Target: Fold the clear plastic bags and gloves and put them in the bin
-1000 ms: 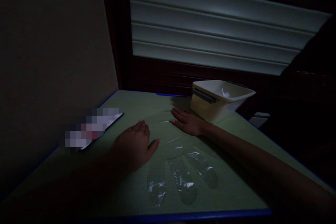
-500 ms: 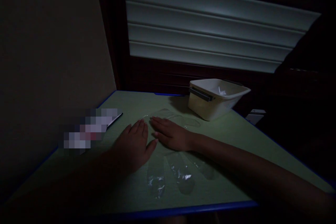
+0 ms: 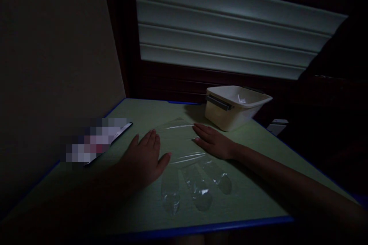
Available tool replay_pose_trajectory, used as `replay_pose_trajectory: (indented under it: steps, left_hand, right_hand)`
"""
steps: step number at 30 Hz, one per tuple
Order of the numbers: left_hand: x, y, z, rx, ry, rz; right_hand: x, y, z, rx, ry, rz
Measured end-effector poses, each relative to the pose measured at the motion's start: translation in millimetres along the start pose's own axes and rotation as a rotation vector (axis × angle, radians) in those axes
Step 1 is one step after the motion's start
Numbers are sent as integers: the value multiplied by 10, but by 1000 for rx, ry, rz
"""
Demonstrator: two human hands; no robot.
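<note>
A clear disposable plastic glove (image 3: 179, 141) lies spread on the green table, its finger parts pointing toward me. Flat on the glove's left side rests my left hand (image 3: 145, 157), open, thumb held away from the fingers. My right hand (image 3: 214, 140) is open too, palm down on the right side of the glove, with its fingertips pointing left. Between the two hands the film shows stretched, shiny creases. Parts of the glove are hidden under both hands.
A cream plastic box (image 3: 221, 116) with a grey handle stands at the table's back right; something pale lies inside it. A pixelated flat object (image 3: 94, 141) lies on the left. The green table (image 3: 149, 216) has a blue edge, with a wall on its left and a slatted panel (image 3: 215, 32) behind.
My right hand has slid to the right across the glove, away from my left hand. The film between them is now drawn into straight creases. My left hand has hardly moved.
</note>
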State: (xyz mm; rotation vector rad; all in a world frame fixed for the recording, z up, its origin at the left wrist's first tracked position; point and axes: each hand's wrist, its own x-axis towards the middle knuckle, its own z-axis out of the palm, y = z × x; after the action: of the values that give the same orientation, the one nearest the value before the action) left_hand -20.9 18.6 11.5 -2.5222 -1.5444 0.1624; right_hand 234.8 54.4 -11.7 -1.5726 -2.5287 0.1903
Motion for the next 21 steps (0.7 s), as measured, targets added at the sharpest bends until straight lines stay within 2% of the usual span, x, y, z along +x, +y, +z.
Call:
replay_pose_trajectory:
  steps: [5,10,14,18,21]
  left_hand:
    - [2,-8,11,-36,-28,-6]
    - [19,-14,92,-84,69,11]
    - [16,-3,69,-90,40,12]
    - [4,11,14,-111,8,-6]
    - [0,14,-7,-98,-18,-3]
  right_hand:
    - [-32,57,16,-16,22,43]
    - [-74,89,31,-14,32,124]
    - [-214,201,8,4,27,170]
    - [-271,223,-89,34,60,150]
    - [-151,97,-228,33,94,132]
